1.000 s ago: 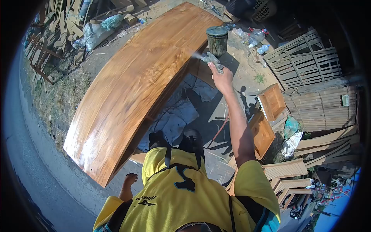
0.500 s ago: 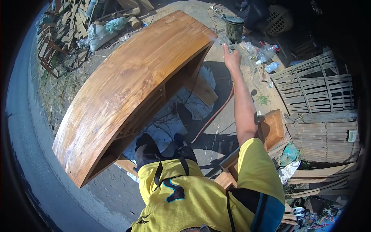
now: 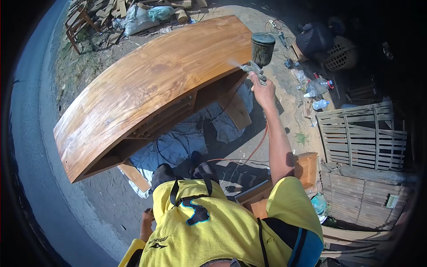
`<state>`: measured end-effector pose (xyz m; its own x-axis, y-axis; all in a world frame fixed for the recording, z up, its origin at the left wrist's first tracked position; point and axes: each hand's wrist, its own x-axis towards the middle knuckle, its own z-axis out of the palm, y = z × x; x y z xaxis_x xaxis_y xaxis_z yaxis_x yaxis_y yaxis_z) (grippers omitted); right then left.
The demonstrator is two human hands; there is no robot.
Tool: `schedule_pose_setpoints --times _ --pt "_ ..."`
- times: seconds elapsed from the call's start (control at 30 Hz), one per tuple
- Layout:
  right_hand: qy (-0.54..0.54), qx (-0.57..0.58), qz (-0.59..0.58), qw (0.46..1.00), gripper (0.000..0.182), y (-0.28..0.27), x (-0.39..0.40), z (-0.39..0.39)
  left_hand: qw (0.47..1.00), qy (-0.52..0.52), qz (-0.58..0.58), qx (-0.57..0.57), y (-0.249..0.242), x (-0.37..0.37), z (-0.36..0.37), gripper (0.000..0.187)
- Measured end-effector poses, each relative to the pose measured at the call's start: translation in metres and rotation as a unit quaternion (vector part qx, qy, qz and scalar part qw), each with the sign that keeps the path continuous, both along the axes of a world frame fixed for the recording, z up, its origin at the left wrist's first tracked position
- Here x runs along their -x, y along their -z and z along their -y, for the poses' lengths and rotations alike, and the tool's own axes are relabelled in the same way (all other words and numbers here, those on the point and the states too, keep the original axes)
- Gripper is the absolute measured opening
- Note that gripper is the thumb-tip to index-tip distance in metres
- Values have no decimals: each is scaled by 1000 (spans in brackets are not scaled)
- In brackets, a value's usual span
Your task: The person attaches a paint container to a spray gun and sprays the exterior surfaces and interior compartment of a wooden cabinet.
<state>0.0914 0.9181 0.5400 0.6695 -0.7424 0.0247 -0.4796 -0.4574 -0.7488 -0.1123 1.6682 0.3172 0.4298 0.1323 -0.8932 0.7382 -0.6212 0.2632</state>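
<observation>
My right hand (image 3: 263,91) is closed around the handle of a spray gun (image 3: 255,70). A dark paint cup (image 3: 263,48) tops the gun, and a pale mist leaves the nozzle toward the left. Close to that nozzle is the right end of a long, glossy wooden cabinet (image 3: 155,75), its curved broad face turned up and its open compartments facing me. My left hand (image 3: 147,216) hangs low beside my yellow shirt, away from the cabinet; its fingers are too small and partly hidden to make out.
A reddish hose (image 3: 260,144) runs across the ground by my right arm. Pale sheets (image 3: 178,147) lie beneath the cabinet. Wooden drawers (image 3: 306,169) rest at my right, near a slatted bamboo panel (image 3: 360,133) and plastic bottles (image 3: 318,87). Scrap wood and a sack (image 3: 137,21) lie behind.
The spray gun has moved slightly down and nearer, and its cup now shows clearly above my right hand. My left hand has come into view at lower left. The camera view has shifted.
</observation>
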Motion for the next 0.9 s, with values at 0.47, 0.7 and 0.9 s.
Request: schedule_pose_setpoints --times 0.47,0.7,0.9 --pt "-248 -36 5 968 53 -20 -10 -346 973 -211 -21 86 98 44 -92 20" --pt "-350 -42 23 936 48 -13 -31 -520 955 -280 -7 92 107 70 -192 17" --pt "-413 -57 44 908 52 -6 -50 -651 937 -340 20 73 110 101 -256 14"
